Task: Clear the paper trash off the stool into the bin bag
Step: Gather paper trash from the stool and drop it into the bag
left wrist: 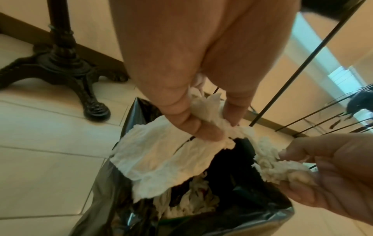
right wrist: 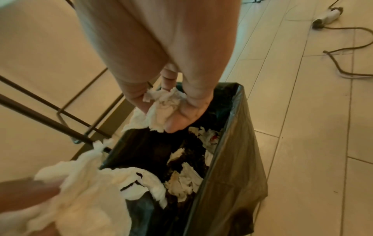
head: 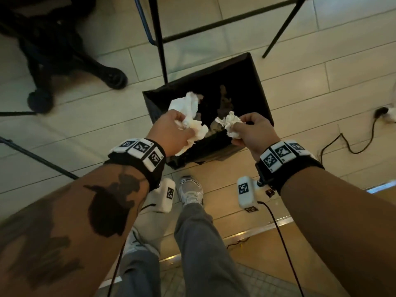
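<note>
Above bin bag (head: 252, 86): crumpled white tissues (head: 188, 112)

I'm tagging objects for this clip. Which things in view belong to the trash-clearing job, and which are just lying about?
Part of the job:
- left hand gripping the large crumpled paper
- right hand gripping the small paper wad
- black bin bag, open below both hands, paper scraps already inside

Just lying about:
- cable on the tiled floor
- ornate table base
- thin metal furniture legs
</note>
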